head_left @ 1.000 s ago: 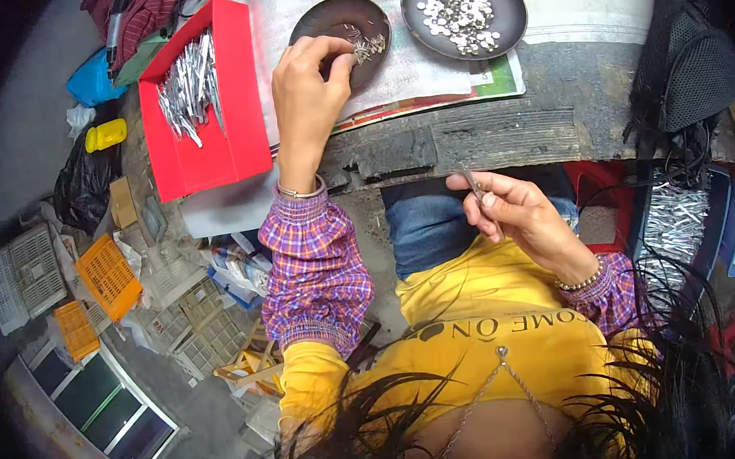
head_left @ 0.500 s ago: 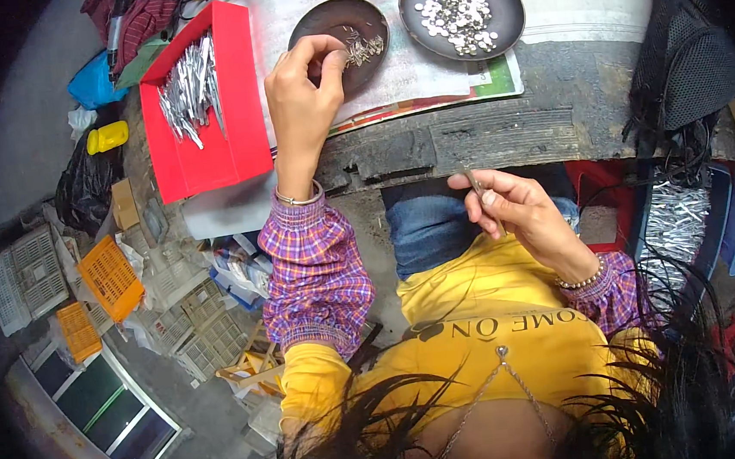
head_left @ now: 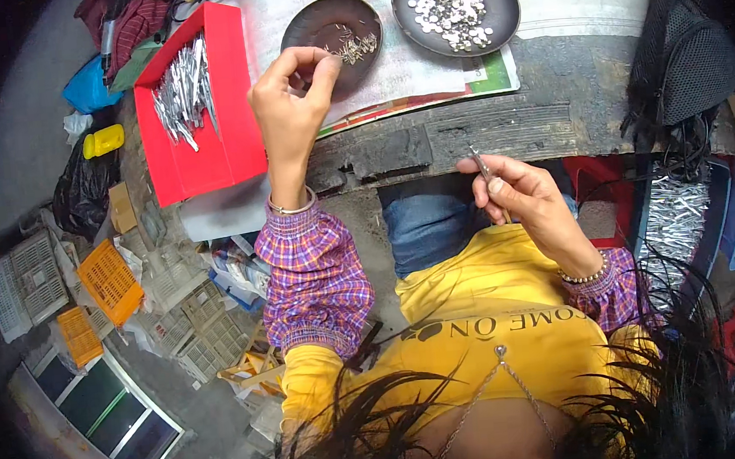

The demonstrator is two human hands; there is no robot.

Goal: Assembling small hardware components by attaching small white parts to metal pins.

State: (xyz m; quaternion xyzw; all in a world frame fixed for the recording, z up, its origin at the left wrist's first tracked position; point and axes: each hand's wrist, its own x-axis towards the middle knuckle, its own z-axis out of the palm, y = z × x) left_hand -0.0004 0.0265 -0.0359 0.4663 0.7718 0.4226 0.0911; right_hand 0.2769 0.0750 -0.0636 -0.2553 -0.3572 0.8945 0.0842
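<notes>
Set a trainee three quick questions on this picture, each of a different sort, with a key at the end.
1. True or false: the red box stands to the left of the left dish.
2. Which of the person's hands grips the slender metal piece?
3. Fill in the shape: the right dish holds many small, mostly ____ pieces.

Key: 1. True. 2. The right hand. 3. Round.

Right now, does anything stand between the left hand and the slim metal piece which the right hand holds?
Nothing visible does. Between the left hand and the slim metal piece in the right hand, only the small dark dish, flat paper and the worn table front lie below. The piece sticks out beyond the grip.
</notes>
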